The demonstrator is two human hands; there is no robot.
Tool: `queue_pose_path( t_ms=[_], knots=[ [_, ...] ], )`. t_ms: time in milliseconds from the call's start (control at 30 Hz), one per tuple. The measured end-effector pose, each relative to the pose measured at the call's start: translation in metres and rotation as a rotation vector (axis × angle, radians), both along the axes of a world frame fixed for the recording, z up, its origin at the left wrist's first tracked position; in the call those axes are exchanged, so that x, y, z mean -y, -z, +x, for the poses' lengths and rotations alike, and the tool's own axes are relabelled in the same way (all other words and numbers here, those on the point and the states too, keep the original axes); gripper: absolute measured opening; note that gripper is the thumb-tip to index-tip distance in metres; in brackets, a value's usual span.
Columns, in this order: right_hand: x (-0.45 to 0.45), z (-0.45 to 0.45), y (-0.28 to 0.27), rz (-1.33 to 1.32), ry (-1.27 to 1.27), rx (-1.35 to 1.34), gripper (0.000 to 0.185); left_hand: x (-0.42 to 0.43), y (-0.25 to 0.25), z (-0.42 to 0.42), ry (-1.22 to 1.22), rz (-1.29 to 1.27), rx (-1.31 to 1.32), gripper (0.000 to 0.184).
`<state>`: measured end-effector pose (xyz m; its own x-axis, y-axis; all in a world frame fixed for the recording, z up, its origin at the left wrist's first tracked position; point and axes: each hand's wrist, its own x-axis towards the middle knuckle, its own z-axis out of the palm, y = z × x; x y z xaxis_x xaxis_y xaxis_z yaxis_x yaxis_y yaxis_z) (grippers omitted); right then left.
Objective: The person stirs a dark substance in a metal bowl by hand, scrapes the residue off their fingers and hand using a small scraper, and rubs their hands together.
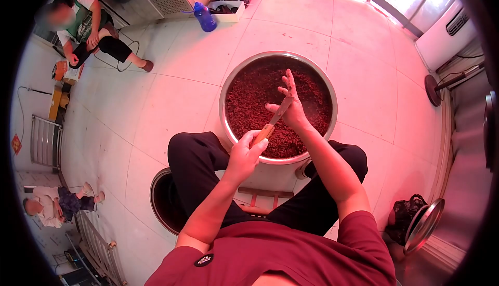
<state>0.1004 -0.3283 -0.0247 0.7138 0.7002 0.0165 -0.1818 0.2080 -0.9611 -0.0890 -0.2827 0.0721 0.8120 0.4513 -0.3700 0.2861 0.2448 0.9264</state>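
My left hand (246,153) is wrapped round the wooden handle of a knife (279,112), whose blade slants up to the right. The blade lies against the palm side of my right hand (291,107), near the thumb. The fingers of my right hand are stretched out, with dark bits on them. Both hands are over a large round metal basin (226,125) between my knees. Inside the basin lies a dark red, crumbly mass (254,96).
A dark round bucket (156,210) stands beside my left leg. One person (83,26) sits at the upper left, another (49,205) at the lower left. A blue bottle (205,18) and a white box (228,11) stand beyond the basin. Metal lids (425,226) lean at the lower right.
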Motion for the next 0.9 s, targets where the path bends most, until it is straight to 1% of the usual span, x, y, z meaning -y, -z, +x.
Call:
queue_pose_path(
  t_ms=[100, 167, 300, 367, 400, 500, 533, 633, 667, 700, 767, 833, 900],
  knots=[
    [0.001, -0.002, 0.008, -0.078, 0.075, 0.538, 0.116, 0.0, 0.007, 0.005, -0.031, 0.01, 0.02, 0.027],
    [0.001, -0.006, 0.009, -0.13, 0.085, 0.548, 0.113, -0.003, 0.012, 0.009, -0.054, 0.005, 0.04, 0.026],
    [0.006, -0.004, -0.001, -0.233, 0.101, 0.562, 0.112, -0.01, 0.011, 0.013, -0.05, -0.111, 0.048, 0.025],
    [0.008, -0.006, -0.008, -0.288, 0.094, 0.649, 0.112, -0.013, 0.011, 0.019, -0.061, -0.164, 0.052, 0.025],
    [0.009, -0.008, -0.01, -0.316, 0.091, 0.694, 0.112, -0.014, 0.012, 0.022, -0.093, -0.144, 0.065, 0.025],
    [0.006, -0.015, -0.006, -0.275, 0.052, 0.811, 0.111, -0.022, 0.014, 0.034, -0.16, -0.096, 0.107, 0.024],
    [0.006, -0.015, -0.007, -0.265, -0.004, 0.826, 0.107, -0.026, 0.013, 0.037, -0.165, -0.086, 0.121, 0.024],
    [0.01, -0.014, -0.027, -0.173, -0.244, 0.099, 0.103, -0.033, 0.006, 0.036, -0.176, -0.132, 0.132, 0.025],
    [0.008, -0.009, -0.012, 0.026, -0.294, -0.203, 0.097, -0.031, 0.004, 0.033, -0.181, -0.131, 0.127, 0.025],
    [0.009, -0.004, -0.015, 0.145, -0.358, -0.352, 0.085, -0.028, 0.003, 0.03, -0.185, -0.129, 0.122, 0.025],
    [0.013, 0.001, -0.023, 0.268, -0.348, -0.591, 0.081, -0.02, 0.007, 0.02, -0.159, -0.197, 0.104, 0.026],
    [0.014, 0.007, -0.027, 0.35, -0.358, -0.649, 0.084, -0.01, 0.007, 0.008, -0.095, -0.214, 0.082, 0.025],
    [0.017, 0.01, -0.028, 0.396, -0.357, -0.694, 0.088, 0.0, 0.011, 0.001, -0.052, -0.156, 0.064, 0.025]
  ],
)
